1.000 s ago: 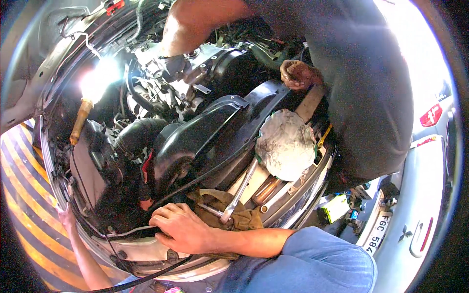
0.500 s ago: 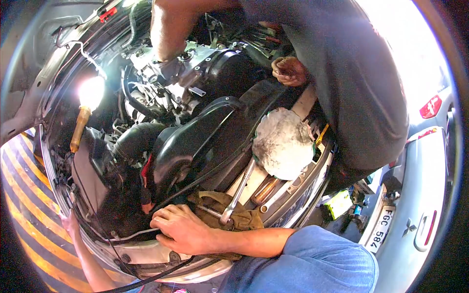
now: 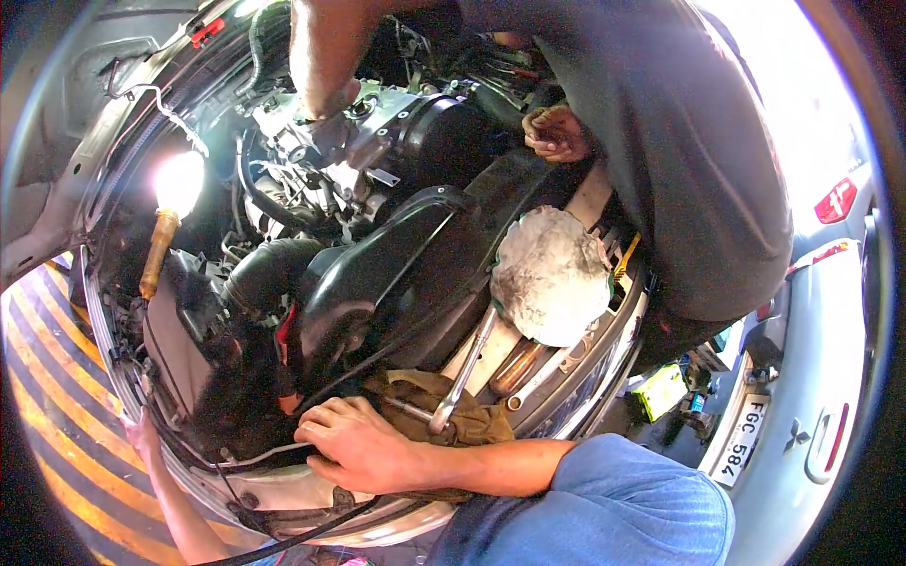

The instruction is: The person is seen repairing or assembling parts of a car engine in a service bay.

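My left hand (image 3: 142, 436) lies against the fender edge at the far left, fingers stretched out, holding nothing I can see. My right hand (image 3: 357, 441) rests on the front rim of the engine bay, thumb apart and fingers loosely bent. Its fingertips are beside a thin metal rod (image 3: 269, 458) along that rim; whether they touch it is unclear. Just beyond the right wrist, a ratchet wrench (image 3: 464, 373) leans across a crumpled brown cloth (image 3: 486, 421). A round, smudged whitish sheet (image 3: 552, 275) covers the wrench's far end. Beside it lies a brown-handled tool (image 3: 517, 366).
A lit work lamp (image 3: 162, 241) hangs at the left. Across the engine (image 3: 377, 132), a co-worker in dark clothes (image 3: 670, 170) leans in, one arm reaching down and one hand (image 3: 557, 134) curled. A black cable (image 3: 311, 530) crosses the front. A silver car (image 3: 802, 396) stands at the right.
The whole view has shifted very slightly. Both my hands keep their places, and so do the wrench, the cloth and the co-worker's arms.
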{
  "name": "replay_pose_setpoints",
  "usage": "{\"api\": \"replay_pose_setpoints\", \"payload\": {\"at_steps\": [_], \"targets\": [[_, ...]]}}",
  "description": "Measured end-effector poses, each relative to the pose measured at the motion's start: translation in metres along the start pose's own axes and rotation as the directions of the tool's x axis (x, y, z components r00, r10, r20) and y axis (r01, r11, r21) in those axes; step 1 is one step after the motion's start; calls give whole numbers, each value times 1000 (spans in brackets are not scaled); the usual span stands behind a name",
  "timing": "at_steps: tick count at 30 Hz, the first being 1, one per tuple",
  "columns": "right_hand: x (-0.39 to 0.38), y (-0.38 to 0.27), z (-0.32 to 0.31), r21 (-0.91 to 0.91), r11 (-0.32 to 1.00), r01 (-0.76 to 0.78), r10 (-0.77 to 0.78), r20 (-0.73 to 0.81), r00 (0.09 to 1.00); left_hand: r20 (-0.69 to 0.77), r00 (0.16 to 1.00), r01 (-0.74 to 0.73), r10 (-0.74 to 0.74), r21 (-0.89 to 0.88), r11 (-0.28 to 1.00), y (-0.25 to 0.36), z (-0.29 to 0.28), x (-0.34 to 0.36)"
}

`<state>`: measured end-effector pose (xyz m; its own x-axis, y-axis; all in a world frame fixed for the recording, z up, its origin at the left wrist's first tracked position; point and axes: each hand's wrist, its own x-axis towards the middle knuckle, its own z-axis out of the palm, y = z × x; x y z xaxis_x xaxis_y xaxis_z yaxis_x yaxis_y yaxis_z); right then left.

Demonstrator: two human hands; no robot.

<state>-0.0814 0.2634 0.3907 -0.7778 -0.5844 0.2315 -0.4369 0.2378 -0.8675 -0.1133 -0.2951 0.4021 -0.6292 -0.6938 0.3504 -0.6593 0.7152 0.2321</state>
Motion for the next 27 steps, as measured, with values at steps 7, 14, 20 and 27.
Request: {"api": "replay_pose_setpoints", "payload": {"at_steps": [7, 14, 20, 27], "targets": [[-1, 1, 0, -4, 1000, -27, 27, 30, 999, 75, 996, -54, 55, -23, 998, 19, -2, -10], [-2, 1, 0, -26, 1000, 4, -4, -10, 1000, 33, 997, -68, 69, -53, 996, 10, 0, -4], [-2, 1, 1, -23, 1000, 7, -7, -5, 1000, 54, 995, -84, 86, -44, 996, 11, -3, -5], [-1, 0, -1, -27, 1000, 4, -4, 7, 1000, 27, 996, -78, 81, -88, 993, 12, -1, -7]]}}
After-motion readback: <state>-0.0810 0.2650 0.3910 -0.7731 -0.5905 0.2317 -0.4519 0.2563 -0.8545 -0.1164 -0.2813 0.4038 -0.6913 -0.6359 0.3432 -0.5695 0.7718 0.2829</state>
